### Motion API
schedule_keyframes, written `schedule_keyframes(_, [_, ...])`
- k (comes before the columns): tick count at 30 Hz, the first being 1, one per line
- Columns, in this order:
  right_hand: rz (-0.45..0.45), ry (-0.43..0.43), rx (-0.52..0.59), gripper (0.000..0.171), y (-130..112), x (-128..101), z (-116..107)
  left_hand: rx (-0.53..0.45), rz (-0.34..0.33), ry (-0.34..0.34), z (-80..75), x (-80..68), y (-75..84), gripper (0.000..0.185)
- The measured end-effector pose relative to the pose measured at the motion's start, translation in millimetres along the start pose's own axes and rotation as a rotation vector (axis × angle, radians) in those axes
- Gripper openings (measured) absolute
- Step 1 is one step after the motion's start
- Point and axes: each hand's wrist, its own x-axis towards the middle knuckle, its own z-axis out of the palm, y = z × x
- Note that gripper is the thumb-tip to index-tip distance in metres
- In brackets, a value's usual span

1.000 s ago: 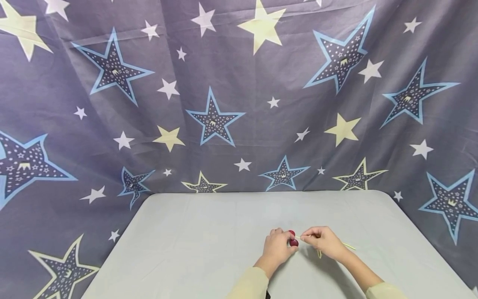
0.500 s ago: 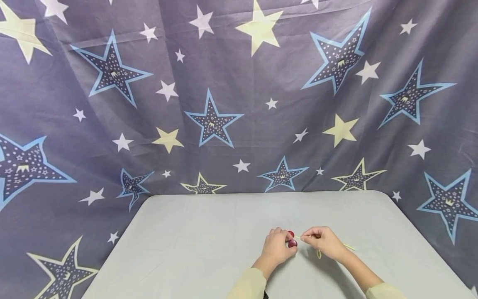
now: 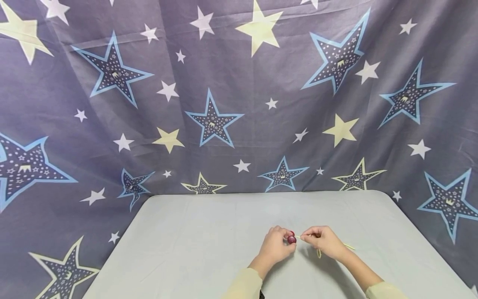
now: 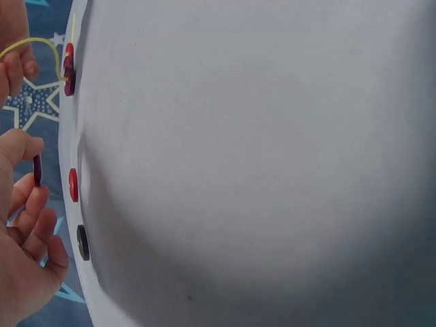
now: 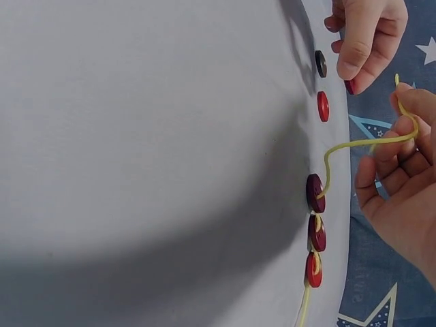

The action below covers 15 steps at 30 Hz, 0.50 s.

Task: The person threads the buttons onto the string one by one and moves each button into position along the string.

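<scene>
My left hand [image 3: 275,246] pinches a dark red button [image 3: 291,239] between thumb and fingertips. In the left wrist view this button [image 4: 37,170] appears edge-on. My right hand [image 5: 409,174] holds a yellow cord [image 5: 361,142] near its tip, which sticks up past the fingers. From there the cord runs down to a dark red button [image 5: 315,193], threaded in a row with another dark red button [image 5: 317,233] and a red button [image 5: 313,270] on the table. The tip and the held button are close but apart.
A loose red button [image 5: 323,106] and a loose dark button [image 5: 321,63] lie on the pale table [image 3: 209,236] near the left hand. The cord's tail [image 3: 349,246] extends right of the right hand. A star-patterned cloth [image 3: 239,104] hangs behind the table.
My left hand has shifted slightly left, and the dark red button in it has turned and risen a little, now overlapping the red button behind. My right hand has hardly moved.
</scene>
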Motion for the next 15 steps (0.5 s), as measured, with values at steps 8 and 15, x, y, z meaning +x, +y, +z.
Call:
schedule_keyframes(8, [0.011, 0.005, -0.052, 0.022, 1.2, 2.2, 0.6, -0.004, 0.003, 0.014, -4.2, -1.2, -2.1, 0.025])
schedule_keyframes(15, [-0.001, 0.005, -0.016, 0.023, 0.8, 1.1, -0.3, -0.022, -0.001, 0.009, -8.3, -3.2, -2.5, 0.024])
